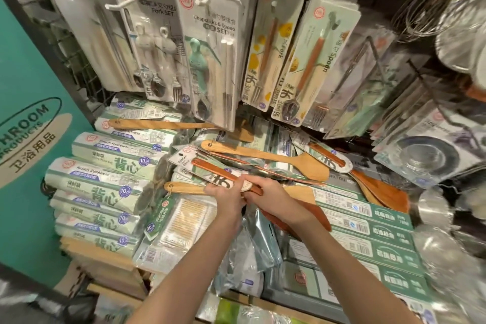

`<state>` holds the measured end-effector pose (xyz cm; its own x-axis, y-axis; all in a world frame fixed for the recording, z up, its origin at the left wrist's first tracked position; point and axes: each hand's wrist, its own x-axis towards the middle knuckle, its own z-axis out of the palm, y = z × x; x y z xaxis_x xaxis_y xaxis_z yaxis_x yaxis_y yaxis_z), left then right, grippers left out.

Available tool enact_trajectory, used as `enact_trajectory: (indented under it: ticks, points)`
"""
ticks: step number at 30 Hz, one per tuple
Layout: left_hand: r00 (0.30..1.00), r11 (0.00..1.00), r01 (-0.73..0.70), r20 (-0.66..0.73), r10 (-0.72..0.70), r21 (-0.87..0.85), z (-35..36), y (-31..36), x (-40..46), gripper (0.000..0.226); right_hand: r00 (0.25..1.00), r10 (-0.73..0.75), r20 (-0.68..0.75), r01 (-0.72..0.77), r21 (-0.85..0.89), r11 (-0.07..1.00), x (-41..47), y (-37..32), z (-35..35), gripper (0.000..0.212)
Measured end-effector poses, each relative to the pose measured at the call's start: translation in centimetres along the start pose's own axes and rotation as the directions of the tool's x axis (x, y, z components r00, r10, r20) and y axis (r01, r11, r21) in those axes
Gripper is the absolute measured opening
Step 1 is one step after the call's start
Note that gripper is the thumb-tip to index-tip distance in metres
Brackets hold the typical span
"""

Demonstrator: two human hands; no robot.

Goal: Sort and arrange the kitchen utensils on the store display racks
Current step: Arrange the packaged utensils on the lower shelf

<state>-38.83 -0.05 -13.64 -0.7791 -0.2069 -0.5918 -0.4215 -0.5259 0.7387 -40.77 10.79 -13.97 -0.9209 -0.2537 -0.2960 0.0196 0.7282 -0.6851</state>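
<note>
Several wooden spatulas lie in a loose pile on the shelf. My left hand [226,196] and my right hand [265,189] meet at the middle, both closed on a dark red-brown wooden spatula [207,169] with a paper label sleeve; its blade [310,214] shows under my right wrist. A light wooden spatula [273,156] lies just behind it, another light one [168,124] lies farther back, and a third handle [184,188] pokes out left of my left hand. A dark spatula [378,187] rests at the right.
Carded fork, spoon and chopstick sets [213,42] hang on pegs above the pile. Stacked rolls of freshness bags [105,192] fill the left, green foil boxes [368,231] the right. Metal whisks and strainers [452,34] hang far right. A teal sign panel [29,126] borders the left.
</note>
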Motion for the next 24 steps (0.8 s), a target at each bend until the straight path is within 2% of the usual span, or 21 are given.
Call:
enact_trajectory:
  ticks: [2, 4, 9, 12, 15, 18, 21, 24]
  points:
    - [0.998, 0.991, 0.043, -0.032, -0.047, -0.127, 0.0, 0.1, -0.2, 0.042, 0.999, 0.019, 0.035, -0.022, 0.077, 0.997, -0.4, 0.1, -0.2, 0.035]
    - [0.993, 0.968, 0.111, -0.020, -0.119, -0.227, 0.0, 0.3, -0.5, 0.035, 0.997, 0.040, 0.071, -0.048, 0.116, 0.992, -0.5, 0.1, -0.8, 0.028]
    - [0.984, 0.948, 0.157, -0.034, -0.173, -0.276, -1.2, 0.5, -0.8, 0.021, 0.999, 0.033, -0.019, -0.033, -0.010, 0.999, 1.3, 0.9, -3.5, 0.027]
    - [0.988, 0.952, 0.155, 0.029, -0.153, -0.264, -2.0, 0.2, -0.7, 0.028, 0.995, 0.047, -0.091, -0.056, -0.104, 0.993, 3.9, 1.8, -4.4, 0.024]
    - [0.984, 0.951, 0.155, 0.125, -0.126, -0.268, -2.4, 0.0, -0.6, 0.033, 0.997, 0.081, -0.004, -0.078, -0.292, 0.953, 6.7, 2.5, -3.4, 0.029]
    - [0.973, 0.948, 0.172, 0.195, -0.122, -0.266, -2.6, -0.2, -0.5, 0.032, 0.988, 0.134, 0.080, -0.098, -0.349, 0.932, 8.2, 2.9, -1.9, 0.045]
    - [0.980, 0.962, 0.136, 0.177, -0.095, -0.238, -2.5, -0.4, -0.8, 0.036, 0.992, 0.114, 0.046, -0.084, -0.421, 0.903, 8.0, 3.4, -1.6, 0.046]
    - [0.989, 0.961, 0.102, 0.126, -0.072, -0.256, -2.5, -0.7, -1.3, 0.039, 0.996, 0.085, 0.038, -0.059, -0.448, 0.892, 6.5, 3.4, -3.0, 0.062]
